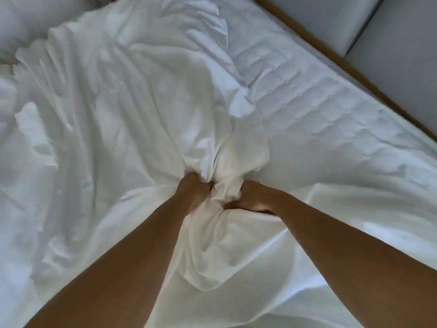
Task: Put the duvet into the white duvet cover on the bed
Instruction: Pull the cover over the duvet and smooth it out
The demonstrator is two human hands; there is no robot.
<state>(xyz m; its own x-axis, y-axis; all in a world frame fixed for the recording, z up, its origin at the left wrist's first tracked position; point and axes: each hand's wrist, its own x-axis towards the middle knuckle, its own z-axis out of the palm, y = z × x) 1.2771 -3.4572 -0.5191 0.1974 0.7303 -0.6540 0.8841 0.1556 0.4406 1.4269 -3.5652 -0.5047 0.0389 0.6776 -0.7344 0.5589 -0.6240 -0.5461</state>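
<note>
Both grips meet near the middle of the bed (343,119). The left grip (192,192) has its fingers curled into a gathered bunch of the white duvet cover (106,102), and the right grip (253,197) clutches the same bunch just beside it. The cover lies crumpled over the bed's left side and middle (whether the duvet is inside cannot be told), with the bed's quilted surface bare toward the right edge.

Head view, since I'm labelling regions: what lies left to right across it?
From the left: rumpled white duvet bedding → left hand, gripping a bunch of it → right hand, gripping the same bunch → wrinkled white bed sheet → brown wooden bed edge → grey padded panel.
</note>
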